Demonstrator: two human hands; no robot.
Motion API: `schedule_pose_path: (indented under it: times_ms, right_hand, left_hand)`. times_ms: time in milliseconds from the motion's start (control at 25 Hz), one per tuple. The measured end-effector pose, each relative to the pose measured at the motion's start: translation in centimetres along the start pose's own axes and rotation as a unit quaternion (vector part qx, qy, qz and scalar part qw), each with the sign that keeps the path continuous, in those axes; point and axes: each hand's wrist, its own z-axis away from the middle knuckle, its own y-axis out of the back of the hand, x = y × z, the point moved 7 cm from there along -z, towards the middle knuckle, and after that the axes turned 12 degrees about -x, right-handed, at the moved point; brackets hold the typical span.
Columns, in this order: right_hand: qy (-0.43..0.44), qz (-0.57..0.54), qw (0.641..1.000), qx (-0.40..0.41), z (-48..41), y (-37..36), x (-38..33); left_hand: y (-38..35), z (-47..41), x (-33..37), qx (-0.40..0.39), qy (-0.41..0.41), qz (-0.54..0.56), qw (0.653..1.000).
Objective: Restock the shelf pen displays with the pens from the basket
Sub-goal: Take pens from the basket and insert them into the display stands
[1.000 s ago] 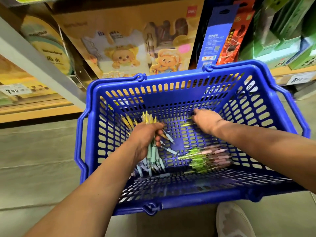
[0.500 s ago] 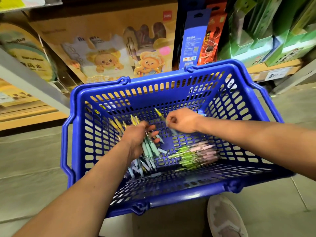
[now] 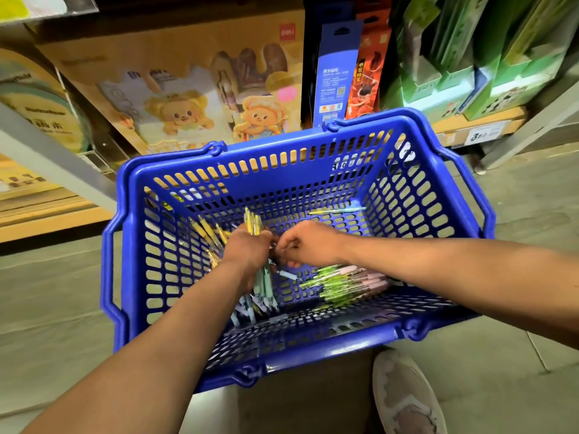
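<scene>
A blue plastic basket (image 3: 432,189) stands on the floor below me. Inside it my left hand (image 3: 247,252) grips a bundle of pens (image 3: 263,285) with yellow tops and pale green barrels. My right hand (image 3: 308,244) is right beside it, fingers curled and pinching a pen against the bundle. A heap of green and pink pens (image 3: 347,281) lies on the basket floor at the right. One loose pen (image 3: 338,210) lies near the far wall. More pale pens (image 3: 247,311) lie under my left wrist.
Low shelves run behind the basket: a cartoon-bear display box (image 3: 200,98), a blue pack (image 3: 336,79), a red pack (image 3: 369,76) and green boxes (image 3: 463,57). A grey shelf post (image 3: 56,155) slants at left. My shoe (image 3: 404,396) is by the basket's near edge.
My right hand moved left from the basket's far side to my left hand, bringing a pen to the bundle. The view has shifted so the basket sits further right.
</scene>
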Motion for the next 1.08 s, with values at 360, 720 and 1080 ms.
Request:
schedule_pose_path:
  times_ms: [360,720,1080]
  right_hand:
    - [-0.175,0.421,0.889,0.045,-3.9,6.0,7.7]
    - [-0.104,0.408,0.907,-0.001,-5.1,5.7,7.4]
    - [-0.046,-0.147,0.988,0.022,-3.1,4.4,3.8]
  left_hand:
    - [2.0,1.7,0.9,-0.028,-0.032,-0.016,0.999]
    - [3.5,0.8,-0.7,-0.026,0.010,0.013,1.000]
    - [-1.4,0.1,2.2,-0.004,0.002,0.146,0.989]
